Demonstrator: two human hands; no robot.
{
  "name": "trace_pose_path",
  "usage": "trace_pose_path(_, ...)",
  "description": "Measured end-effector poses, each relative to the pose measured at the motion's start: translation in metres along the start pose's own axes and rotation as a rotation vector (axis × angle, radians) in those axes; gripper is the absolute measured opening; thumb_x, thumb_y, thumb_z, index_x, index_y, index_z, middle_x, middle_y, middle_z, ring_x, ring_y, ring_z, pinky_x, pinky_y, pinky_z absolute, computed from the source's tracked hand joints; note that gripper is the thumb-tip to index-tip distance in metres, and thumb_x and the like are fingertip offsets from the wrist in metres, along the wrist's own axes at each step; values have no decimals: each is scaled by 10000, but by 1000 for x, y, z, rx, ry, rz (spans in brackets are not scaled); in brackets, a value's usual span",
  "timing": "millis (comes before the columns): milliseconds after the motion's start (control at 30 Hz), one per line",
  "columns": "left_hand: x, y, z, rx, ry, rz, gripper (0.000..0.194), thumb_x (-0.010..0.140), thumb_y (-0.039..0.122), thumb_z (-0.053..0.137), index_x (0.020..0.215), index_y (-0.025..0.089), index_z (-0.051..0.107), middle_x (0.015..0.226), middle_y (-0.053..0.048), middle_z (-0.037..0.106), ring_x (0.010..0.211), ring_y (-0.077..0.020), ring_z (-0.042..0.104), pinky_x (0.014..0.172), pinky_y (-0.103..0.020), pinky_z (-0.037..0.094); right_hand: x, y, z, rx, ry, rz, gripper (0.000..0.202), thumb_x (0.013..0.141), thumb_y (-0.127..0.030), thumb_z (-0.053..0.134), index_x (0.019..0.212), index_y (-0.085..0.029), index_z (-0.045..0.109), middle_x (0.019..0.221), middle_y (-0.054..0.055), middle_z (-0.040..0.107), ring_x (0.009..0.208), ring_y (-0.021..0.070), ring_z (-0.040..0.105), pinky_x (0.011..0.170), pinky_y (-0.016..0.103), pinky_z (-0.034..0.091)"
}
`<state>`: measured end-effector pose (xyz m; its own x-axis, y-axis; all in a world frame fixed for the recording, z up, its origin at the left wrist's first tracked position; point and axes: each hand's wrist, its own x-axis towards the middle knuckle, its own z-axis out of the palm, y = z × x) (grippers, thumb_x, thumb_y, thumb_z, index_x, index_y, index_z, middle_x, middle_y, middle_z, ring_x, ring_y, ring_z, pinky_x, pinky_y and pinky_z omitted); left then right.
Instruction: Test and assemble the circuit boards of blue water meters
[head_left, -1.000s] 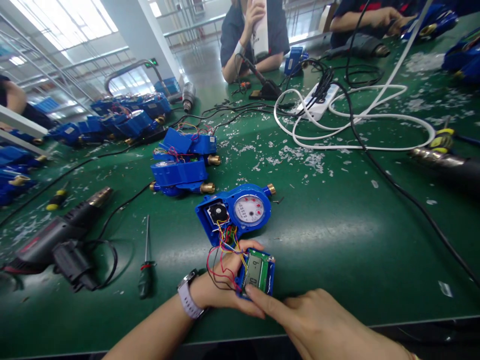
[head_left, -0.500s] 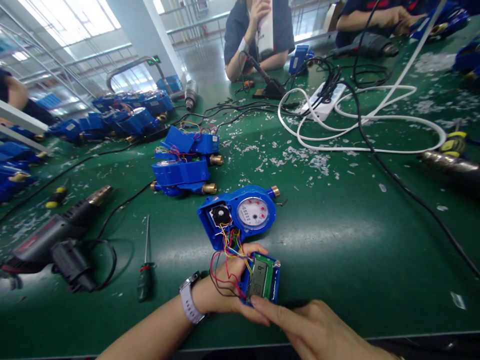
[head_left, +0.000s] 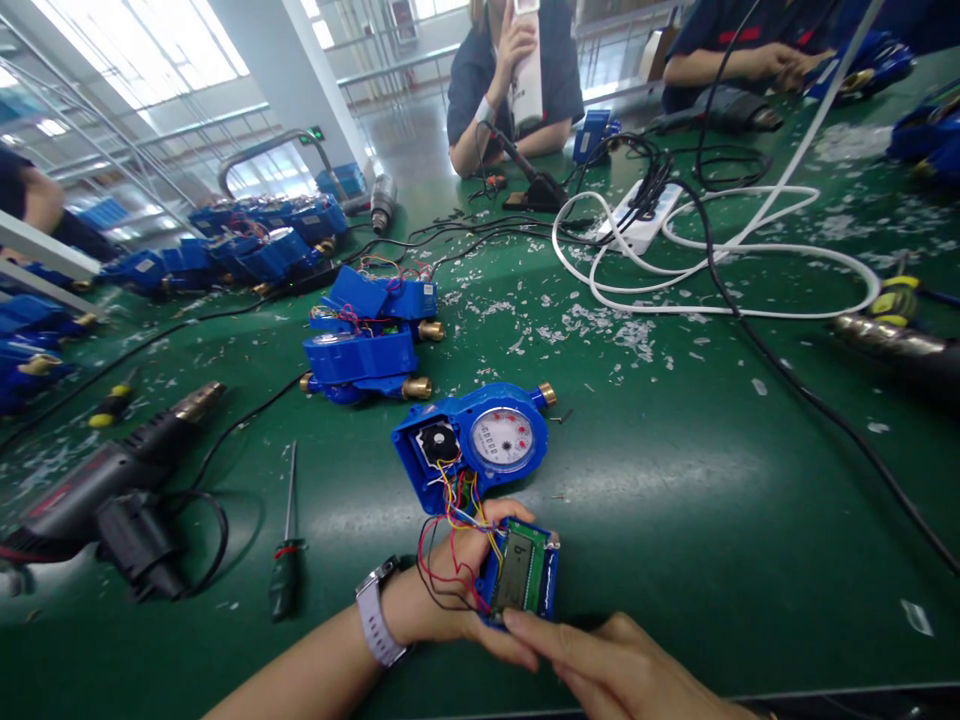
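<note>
Display board [head_left: 517, 570] gripped by left hand [head_left: 444, 592], touched beside grip by right hand [head_left: 622, 660] (closure unclear); likely mid-press, needing steadiness next.

- On the display [head_left: 514, 575] I make out a sideways character like a 9, a short mark beside it.
- The digits on the dial [head_left: 501, 440] are too small for me.
- I cannot read the lettering on the white bottle [head_left: 527, 85] or heat gun [head_left: 79, 495].
</note>
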<state>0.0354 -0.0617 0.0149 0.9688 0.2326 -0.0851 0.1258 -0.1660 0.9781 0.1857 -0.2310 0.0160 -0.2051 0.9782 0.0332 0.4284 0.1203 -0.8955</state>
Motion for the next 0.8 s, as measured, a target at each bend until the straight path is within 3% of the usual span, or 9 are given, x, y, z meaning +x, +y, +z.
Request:
trace_pose_path(200, -1, -11, 3, -48, 9, -17, 989, 448, 547, 893, 1250, 210, 423, 1128, -90, 573, 1009, -262, 581, 884, -375, 467, 0, 1, 1, 106, -20, 24, 431, 984, -247, 317, 1346, -244, 551, 612, -42, 411, 476, 121, 285, 471, 241, 255)
trace_pose_path(500, -2, -14, 7, -83, 49, -26, 1019, 423, 549, 905, 1243, 209, 406, 1079, -78, 595, 933, -244, 601, 833, -360, 486, 2, 5, 5, 154, -53, 60, 491, 930, -197, 329, 1377, -202, 532, 576, -60, 309, 433, 103, 302, 435, 221, 226)
trace_pose_path(567, -2, -12, 6, -37, 50, -12, 995, 451, 559, 894, 1244, 205, 410, 1086, -81, 591, 956, -251, 599, 867, -374, 478, 1, 4, 0, 119, -85, 69, 483, 933, -184, 348, 1381, -214, 524, 570, -61, 358, 428, 100, 326, 438, 209, 251)
trace_pose_path(700, -2, -7, 2, 44, -10, 43, 907, 536, 532, 874, 1244, 211, 406, 1121, -84, 570, 1021, -262, 592, 933, -387, 463, 4, -17, -23, -101, -133, 169, 471, 936, -118, 420, 1372, -265, 520, 746, -4, 590, 574, 122, 537, 548, 199, 406)
trace_pose_path(800, -2, -3, 1, 50, -28, 70, 885, 586, 481, 867, 1276, 219, 378, 1136, -81, 557, 1036, -252, 591, 936, -376, 474, 8, -36, -41, -210, -175, 254, 508, 868, -3, 446, 1350, -159, 489, 793, 19, 645, 650, 148, 612, 615, 220, 466)
